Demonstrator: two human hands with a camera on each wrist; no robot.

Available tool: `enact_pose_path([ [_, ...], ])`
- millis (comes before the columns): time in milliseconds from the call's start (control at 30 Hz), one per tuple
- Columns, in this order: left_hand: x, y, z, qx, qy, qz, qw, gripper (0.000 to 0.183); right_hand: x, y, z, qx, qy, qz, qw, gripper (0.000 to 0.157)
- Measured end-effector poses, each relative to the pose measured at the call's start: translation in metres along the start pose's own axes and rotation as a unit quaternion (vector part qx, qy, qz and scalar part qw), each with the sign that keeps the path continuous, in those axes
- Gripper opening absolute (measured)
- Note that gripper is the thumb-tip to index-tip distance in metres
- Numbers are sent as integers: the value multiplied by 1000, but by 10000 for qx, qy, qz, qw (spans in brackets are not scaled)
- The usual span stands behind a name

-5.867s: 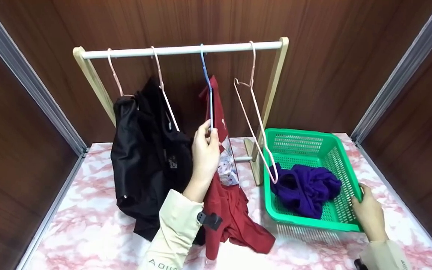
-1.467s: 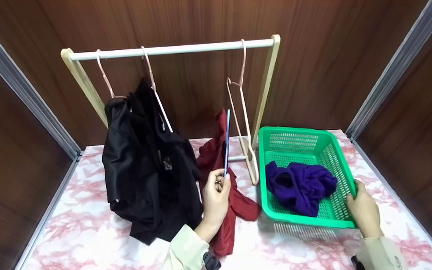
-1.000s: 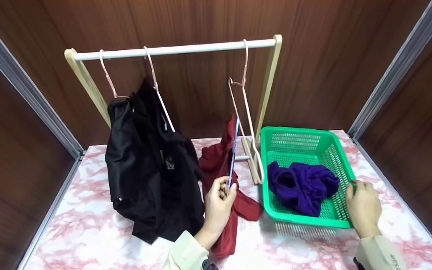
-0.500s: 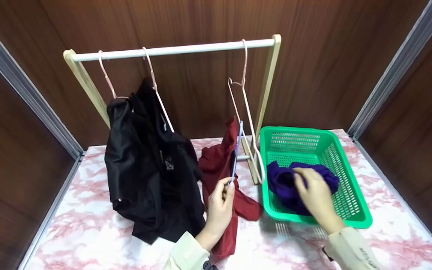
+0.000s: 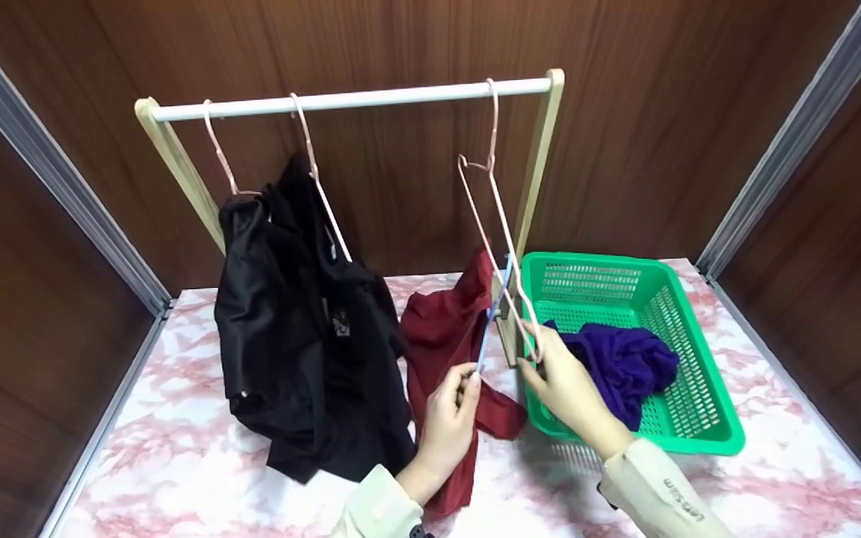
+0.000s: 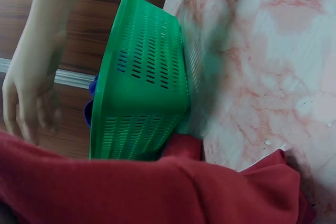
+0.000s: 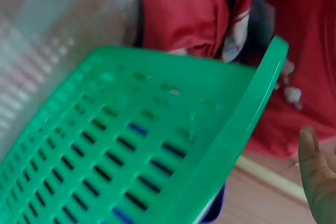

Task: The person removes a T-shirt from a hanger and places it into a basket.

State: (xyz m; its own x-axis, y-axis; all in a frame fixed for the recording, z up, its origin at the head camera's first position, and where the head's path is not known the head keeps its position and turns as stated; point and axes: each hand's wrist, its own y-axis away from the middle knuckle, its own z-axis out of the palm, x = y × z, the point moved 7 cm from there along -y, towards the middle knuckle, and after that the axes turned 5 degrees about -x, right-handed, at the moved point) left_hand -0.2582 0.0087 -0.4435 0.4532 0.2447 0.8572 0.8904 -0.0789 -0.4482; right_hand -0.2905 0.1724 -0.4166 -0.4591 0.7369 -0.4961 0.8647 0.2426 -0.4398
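My left hand [image 5: 447,426] pinches a blue hanger [image 5: 489,329] by its lower end, well below the rack's bar. A red garment [image 5: 434,321] hangs from that hanger, its lower part on the table; its cloth fills the lower left wrist view. My right hand [image 5: 569,385] reaches over the basket's left rim, with thumb and fingers apart, beside the lower corner of a bare pink hanger [image 5: 506,224]. Whether it touches that hanger cannot be told. In the right wrist view, fingers [image 7: 313,177] show close to the red cloth, with nothing between them.
A green basket [image 5: 699,359] holding a crumpled purple garment [image 5: 628,366] stands at the right. Black garments [image 5: 288,329] hang from two pink hangers at the left of the rack's white bar [image 5: 393,97]. Dark wood-look walls enclose the marbled table [image 5: 154,448].
The blue hanger with the red garment came off the bar and moved down and right in my left hand. My right hand left the basket's right rim and crossed leftward over the purple garment.
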Motion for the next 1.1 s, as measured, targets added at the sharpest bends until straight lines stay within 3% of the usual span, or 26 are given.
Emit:
enact_pose_path([
  [167,1,3,7,-273,-143,223,9993,17,-10,0,5,-160,14,-334,9993,63],
  [300,1,5,12,-435,-198,316,9984,18,-9,1,9,-405,106,-166,9990,60],
  [500,2,9,17,-585,-377,416,9967,17,-7,-3,7,-260,-135,-33,9996,66],
  [633,2,10,19,-733,-403,471,9954,16,-11,-8,5,-267,-278,-238,9990,55],
  [767,0,8,19,-913,-359,439,9942,15,-12,-13,3,-238,-86,-453,9987,40],
  [900,-1,7,20,-1124,-316,394,9924,16,-11,-19,3,-296,138,-617,9976,42],
  [1000,-2,8,22,-1364,-262,313,9898,17,-6,-23,3,-409,214,-513,9976,49],
  [1100,-3,9,24,-1603,-255,225,9865,17,0,-26,3,-452,133,-334,9983,44],
])
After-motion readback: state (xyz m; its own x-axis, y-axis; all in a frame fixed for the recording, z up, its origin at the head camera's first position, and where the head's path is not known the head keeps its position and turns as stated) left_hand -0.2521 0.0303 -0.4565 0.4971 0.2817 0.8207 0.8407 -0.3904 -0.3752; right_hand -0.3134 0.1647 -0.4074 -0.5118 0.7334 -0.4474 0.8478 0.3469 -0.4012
